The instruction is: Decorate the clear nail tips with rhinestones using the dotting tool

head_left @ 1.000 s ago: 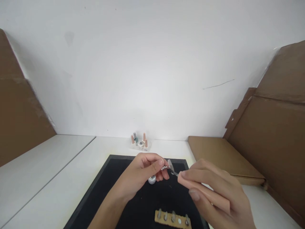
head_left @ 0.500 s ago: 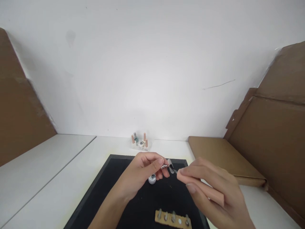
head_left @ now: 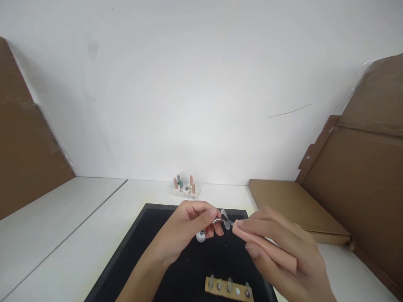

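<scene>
Thumb and fingers of my left hand [head_left: 197,220] pinch a small silvery holder [head_left: 216,220], which bears a clear nail tip [head_left: 225,219]. My right hand [head_left: 283,247] grips a peach-coloured brush handle [head_left: 266,246], its fine end at the nail tip. Whether the bristles touch the nail is too small to tell. Just below my left fingers a small round white jar [head_left: 200,236] stands on the black mat [head_left: 185,268], partly hidden. Nearer me lies a tan strip [head_left: 224,289] carrying several clear nail tips.
A clear stand [head_left: 186,193] with several peach-capped bottles and a teal one is at the back, near the white wall. A flat cardboard box [head_left: 292,205] lies on the right; cardboard panels rise on both sides.
The brush in my right hand has shifted very slightly left and up. The nail tip is tilted a little differently. My left hand has barely moved.
</scene>
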A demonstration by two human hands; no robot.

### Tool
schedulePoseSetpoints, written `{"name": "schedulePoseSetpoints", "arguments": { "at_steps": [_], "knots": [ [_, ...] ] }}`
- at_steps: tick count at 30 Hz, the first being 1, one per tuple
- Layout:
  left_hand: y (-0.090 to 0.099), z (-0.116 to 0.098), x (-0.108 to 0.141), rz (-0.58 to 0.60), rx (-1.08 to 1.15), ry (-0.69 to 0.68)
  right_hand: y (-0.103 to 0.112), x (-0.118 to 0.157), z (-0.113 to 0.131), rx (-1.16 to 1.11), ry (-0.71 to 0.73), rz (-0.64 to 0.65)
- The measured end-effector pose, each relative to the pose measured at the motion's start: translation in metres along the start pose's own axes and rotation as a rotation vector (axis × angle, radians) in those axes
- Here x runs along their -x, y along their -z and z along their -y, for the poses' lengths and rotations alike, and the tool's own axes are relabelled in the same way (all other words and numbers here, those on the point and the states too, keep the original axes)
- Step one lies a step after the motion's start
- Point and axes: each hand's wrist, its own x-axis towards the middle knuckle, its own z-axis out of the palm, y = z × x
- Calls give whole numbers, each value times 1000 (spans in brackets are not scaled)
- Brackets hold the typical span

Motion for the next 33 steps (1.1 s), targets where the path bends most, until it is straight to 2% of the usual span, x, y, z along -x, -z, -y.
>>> {"name": "schedulePoseSetpoints", "arguments": {
  "at_steps": [5,13,17,23,33],
  "knots": [
    [0,0,0,-26,-13,4,-1,-2,1,8,-31,14],
    [3,1,-2,-25,3,-10,0,-4,5,13,4,-14],
    [4,2,-2,-13,6,-9,0,-1,3,-8,6,-43],
    [0,0,-1,-20,22,-12,-4,6,-2,5,-14,-17],
    [0,-2,0,-29,5,-19,-1,-4,6,33,18,-13]
  ]
}}
